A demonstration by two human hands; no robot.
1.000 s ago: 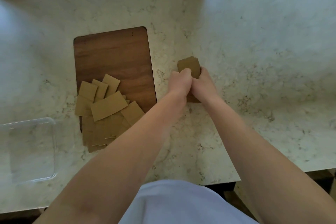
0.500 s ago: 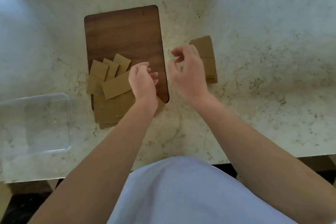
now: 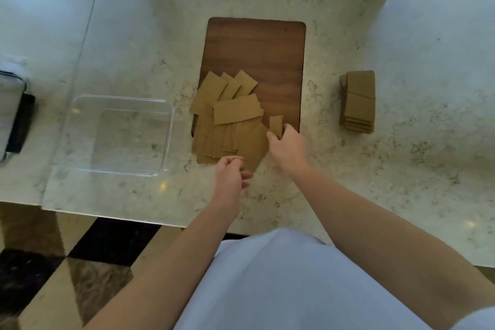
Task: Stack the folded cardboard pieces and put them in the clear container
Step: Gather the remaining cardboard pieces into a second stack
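A loose heap of flat brown cardboard pieces (image 3: 230,120) lies on the near end of a dark wooden board (image 3: 257,51). My right hand (image 3: 288,146) grips one small cardboard piece (image 3: 276,124) at the heap's right edge, lifting its end. My left hand (image 3: 230,174) hovers at the heap's near edge with fingers loosely curled and holding nothing. A neat stack of folded cardboard (image 3: 357,100) sits on the counter to the right of the board. The clear container (image 3: 117,134) stands empty to the left of the heap.
The marble counter (image 3: 401,169) ends at a near edge just in front of my body. A dark object with a pale part (image 3: 16,120) lies at the far left edge. Checkered floor (image 3: 80,262) shows below the counter.
Both hands left the folded stack on the right and moved left to the loose heap. My right hand has taken hold of a small piece. The camera view shifted, showing the whole container.
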